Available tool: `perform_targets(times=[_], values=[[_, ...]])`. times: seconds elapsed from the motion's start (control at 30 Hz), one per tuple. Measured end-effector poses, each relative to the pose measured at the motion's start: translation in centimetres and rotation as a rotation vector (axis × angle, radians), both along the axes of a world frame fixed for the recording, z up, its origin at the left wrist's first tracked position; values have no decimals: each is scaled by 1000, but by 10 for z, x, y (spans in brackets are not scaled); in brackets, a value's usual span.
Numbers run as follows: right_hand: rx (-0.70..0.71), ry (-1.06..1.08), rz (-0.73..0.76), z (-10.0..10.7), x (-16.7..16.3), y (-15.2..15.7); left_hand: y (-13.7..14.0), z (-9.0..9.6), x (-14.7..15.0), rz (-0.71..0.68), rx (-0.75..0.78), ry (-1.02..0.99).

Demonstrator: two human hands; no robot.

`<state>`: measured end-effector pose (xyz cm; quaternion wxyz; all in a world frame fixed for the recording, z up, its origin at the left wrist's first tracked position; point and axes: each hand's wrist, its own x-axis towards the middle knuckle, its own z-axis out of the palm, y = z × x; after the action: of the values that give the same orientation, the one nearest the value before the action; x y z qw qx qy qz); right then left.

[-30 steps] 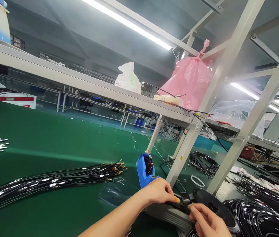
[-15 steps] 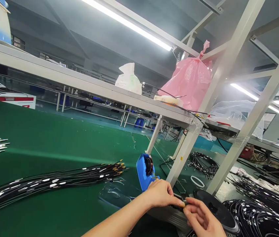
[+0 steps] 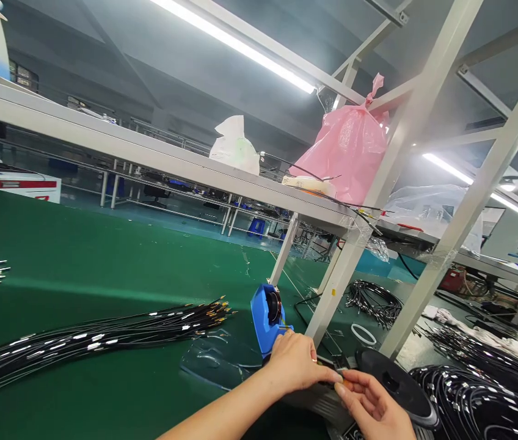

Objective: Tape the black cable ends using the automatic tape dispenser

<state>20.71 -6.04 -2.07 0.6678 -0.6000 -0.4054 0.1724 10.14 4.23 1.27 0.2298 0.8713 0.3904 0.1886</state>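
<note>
While the left hand and right hand meet fingertip to fingertip, both pinch a small orange-tipped piece — too small to identify. It sits above a grey device, just beside the blue tape dispenser on the green table — cable bundle well left.

Both hands, left hand and right hand, are bare, no gloves; left forearm bare too, no sleeve showing.
</note>
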Motion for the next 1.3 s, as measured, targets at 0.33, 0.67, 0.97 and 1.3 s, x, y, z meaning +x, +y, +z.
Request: perform_targets(times=[0.33, 0.67, 0.97, 1.3], values=[[-10, -30, -34, 4, 10, -4, 0, 0, 0, 5, -18, -29], [-33, -6, -27, 5, 16, -5, 0, 0, -1, -4, -9, -44], [-52, -9, -51, 10, 17, -4, 2, 0, -3, -43, -35, -51], [-397, -657, -237, 17, 39, -10, 3, 4, 1, -134, 19, 77]])
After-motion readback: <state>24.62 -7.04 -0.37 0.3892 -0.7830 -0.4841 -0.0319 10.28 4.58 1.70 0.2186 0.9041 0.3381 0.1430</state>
